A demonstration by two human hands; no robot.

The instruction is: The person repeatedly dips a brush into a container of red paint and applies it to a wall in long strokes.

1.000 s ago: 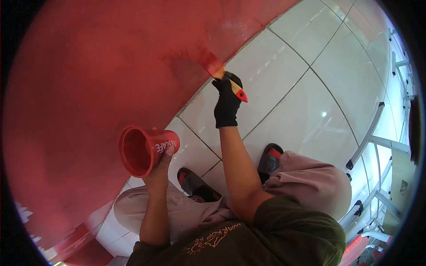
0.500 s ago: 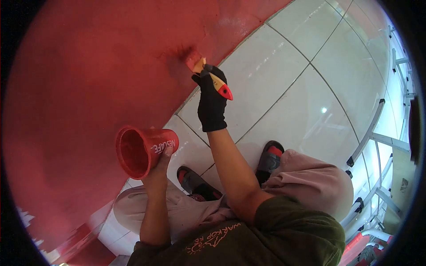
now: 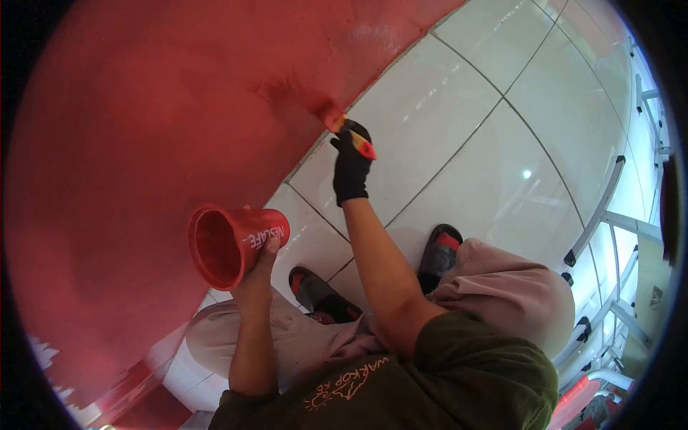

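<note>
Right hand (image 3: 352, 166), in a black glove, is curled snugly around the handle of a paint brush (image 3: 364, 147). Bristles are red and right up at the red wall (image 3: 143, 158), near its bottom edge; can't quite tell if they're pressed on or just off it. Left hand (image 3: 259, 271) is bare and wrapped around a red NESCAFE cup (image 3: 261, 233), tipped so the mouth faces off to the side. Can't make out how much is in there, tbh.

Coverage-wise, I'd call it well along: most of the wall in view is red. Not even though. There's a dark, streaky patch (image 3: 287, 93) just beside the bristles, a paler scuffed spot (image 3: 373, 32) further up by the floor line, and whitish ragged bits (image 3: 44, 355) way down at the lower left. Tiled floor (image 3: 459, 172) runs right along the wall's edge.
</note>
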